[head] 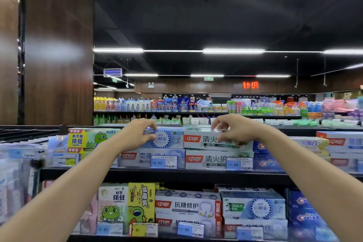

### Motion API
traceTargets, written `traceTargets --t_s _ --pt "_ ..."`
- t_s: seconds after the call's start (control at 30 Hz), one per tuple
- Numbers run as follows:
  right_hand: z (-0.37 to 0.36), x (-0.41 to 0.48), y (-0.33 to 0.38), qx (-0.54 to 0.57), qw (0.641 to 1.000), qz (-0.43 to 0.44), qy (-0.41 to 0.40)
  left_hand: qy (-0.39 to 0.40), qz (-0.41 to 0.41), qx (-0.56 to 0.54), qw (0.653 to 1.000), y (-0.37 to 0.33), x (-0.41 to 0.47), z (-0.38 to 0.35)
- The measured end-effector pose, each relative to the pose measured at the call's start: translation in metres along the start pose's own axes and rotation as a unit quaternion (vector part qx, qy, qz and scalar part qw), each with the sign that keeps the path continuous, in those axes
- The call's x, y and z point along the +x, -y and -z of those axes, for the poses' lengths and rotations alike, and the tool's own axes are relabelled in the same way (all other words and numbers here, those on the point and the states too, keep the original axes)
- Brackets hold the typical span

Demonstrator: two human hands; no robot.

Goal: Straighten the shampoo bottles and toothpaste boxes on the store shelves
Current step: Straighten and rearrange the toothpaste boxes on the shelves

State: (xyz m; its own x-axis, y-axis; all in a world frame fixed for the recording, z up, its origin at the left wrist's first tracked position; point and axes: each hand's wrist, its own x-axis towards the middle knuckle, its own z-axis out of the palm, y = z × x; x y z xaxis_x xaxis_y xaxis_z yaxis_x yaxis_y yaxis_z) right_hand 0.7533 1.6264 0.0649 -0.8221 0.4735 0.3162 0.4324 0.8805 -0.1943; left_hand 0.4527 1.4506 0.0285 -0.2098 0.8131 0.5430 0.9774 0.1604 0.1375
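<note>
Toothpaste boxes (198,140): left hand (135,135) grips blue, right hand (234,130) grips white.

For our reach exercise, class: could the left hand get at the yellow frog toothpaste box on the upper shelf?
Probably yes: the yellow frog toothpaste box sits at the edge of the shelf, right beside the left hand, unblocked.

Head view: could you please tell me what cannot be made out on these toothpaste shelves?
1. Head view: the left hand covers the left end of the blue box.
2. The right hand hides part of the print on the white box.
3. The lower-left price tag is too blurred to read.
</note>
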Motion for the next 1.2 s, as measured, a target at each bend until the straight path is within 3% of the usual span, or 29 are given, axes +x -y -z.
traceTargets --t_s 0.33,0.47,0.8,0.93,1.03,1.2 --pt "0.008 -0.008 -0.007 0.012 0.998 0.032 -0.043 0.025 0.026 -0.051 0.998 -0.012 -0.001 0.005" --pt "0.002 -0.004 -0.011 0.002 0.999 0.034 -0.013 -0.004 0.036 -0.072 0.997 -0.019 -0.002 0.012" --pt "-0.011 0.005 -0.008 -0.046 0.996 0.036 -0.063 -0.107 0.013 -0.004 0.994 -0.025 0.007 0.05" --pt "0.002 -0.014 0.004 0.04 0.984 0.036 -0.171 -0.155 -0.035 -0.056 0.986 -0.049 0.02 0.051" --pt "0.009 -0.028 0.013 0.113 0.971 0.037 -0.209 -0.136 -0.092 -0.101 0.981 -0.087 0.031 0.035" --pt "0.028 -0.061 -0.017 0.036 0.971 0.011 -0.237 -0.158 -0.173 -0.079 0.969 -0.164 0.048 0.004"
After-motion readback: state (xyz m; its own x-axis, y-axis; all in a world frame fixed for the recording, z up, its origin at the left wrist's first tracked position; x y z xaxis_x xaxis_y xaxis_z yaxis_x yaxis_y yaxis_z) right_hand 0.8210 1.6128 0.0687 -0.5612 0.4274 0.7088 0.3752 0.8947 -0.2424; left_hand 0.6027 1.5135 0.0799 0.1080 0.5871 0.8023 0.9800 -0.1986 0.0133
